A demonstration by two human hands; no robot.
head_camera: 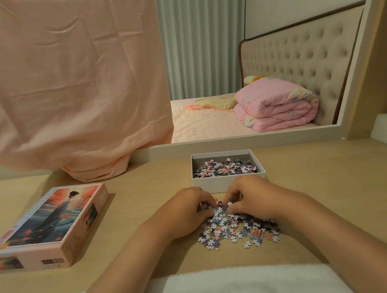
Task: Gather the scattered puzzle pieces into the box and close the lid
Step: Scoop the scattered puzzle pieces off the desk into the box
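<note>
Wooden table (340, 188) holds pieces (237, 229) piled just before the open, part-filled box (229, 181), where left hand (184, 211) and right hand (252, 200) curl round a clump, seemingly mid-gather, next lifting it over the box wall; lid (48, 227) lies left.

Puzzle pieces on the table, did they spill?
Yes: loose pieces lie heaped on the table, outside the open box; left hand and right hand grip some. The lid sits apart, left.

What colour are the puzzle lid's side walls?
Pale pink; the rectangular cardboard puzzle lid shows best in the head view.
</note>
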